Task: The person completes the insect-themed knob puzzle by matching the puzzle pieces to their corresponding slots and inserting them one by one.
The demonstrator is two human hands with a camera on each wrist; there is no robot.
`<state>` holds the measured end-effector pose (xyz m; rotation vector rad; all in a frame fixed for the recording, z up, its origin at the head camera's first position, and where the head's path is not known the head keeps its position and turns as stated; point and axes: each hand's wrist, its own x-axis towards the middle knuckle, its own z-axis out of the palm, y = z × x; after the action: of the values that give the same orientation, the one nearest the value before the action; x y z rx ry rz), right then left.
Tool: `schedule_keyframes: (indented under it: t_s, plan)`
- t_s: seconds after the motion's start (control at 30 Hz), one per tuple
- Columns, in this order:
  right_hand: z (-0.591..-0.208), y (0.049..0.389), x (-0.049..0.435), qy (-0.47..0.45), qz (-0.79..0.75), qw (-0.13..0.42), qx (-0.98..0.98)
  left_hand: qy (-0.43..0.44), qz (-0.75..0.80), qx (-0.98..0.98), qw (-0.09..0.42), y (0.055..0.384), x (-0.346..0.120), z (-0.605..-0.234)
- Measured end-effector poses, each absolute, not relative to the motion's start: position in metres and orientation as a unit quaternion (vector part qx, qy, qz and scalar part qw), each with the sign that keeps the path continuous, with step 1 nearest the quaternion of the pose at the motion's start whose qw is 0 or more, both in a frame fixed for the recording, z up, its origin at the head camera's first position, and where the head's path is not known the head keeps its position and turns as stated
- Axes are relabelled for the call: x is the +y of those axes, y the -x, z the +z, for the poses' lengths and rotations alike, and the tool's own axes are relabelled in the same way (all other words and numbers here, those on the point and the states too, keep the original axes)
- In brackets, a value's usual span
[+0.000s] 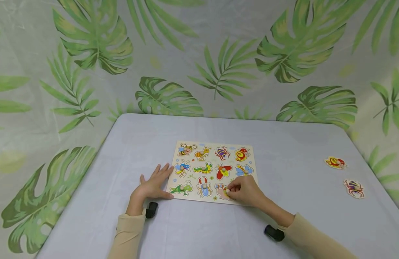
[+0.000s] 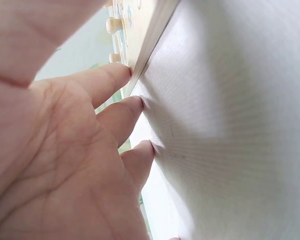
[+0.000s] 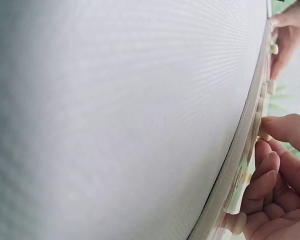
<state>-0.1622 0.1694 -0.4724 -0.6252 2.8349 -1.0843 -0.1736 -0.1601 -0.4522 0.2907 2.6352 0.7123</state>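
A wooden peg puzzle board [image 1: 193, 178] with bug pictures lies on the table. My right hand [image 1: 248, 190] pinches the knob of a pinkish snail-like puzzle piece [image 1: 221, 192] at the board's near right; the hand hides part of it. In the right wrist view, thumb and fingers [image 3: 285, 131] meet at that knob, close against the board. My left hand [image 1: 154, 185] lies spread at the board's left edge, with thumb and fingertips touching it. The left wrist view shows straight fingers [image 2: 107, 82] along the board's side. Knobbed pieces such as the caterpillar [image 1: 203, 168] sit in the board.
Two loose pieces, a red and yellow ladybug [image 1: 336, 163] and a purple spider [image 1: 354, 189], lie on the table's right side. A white cloth covers the table [image 1: 296, 154]. Behind it hangs a leaf-patterned curtain [image 1: 231, 21].
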Motion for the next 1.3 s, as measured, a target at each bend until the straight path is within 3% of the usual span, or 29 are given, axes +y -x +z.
schedule_keyframes:
  t_s: [0.83,1.3]
  plan:
    - [-0.47,0.167,0.183,0.186,-0.355,0.048,0.915,-0.103,0.254,0.941,0.198,0.173,-0.16,-0.454]
    - [-0.467,0.173,0.211,0.127,-0.407,-0.007,0.905,-0.105,0.257,0.94,0.198,0.173,-0.16,-0.454]
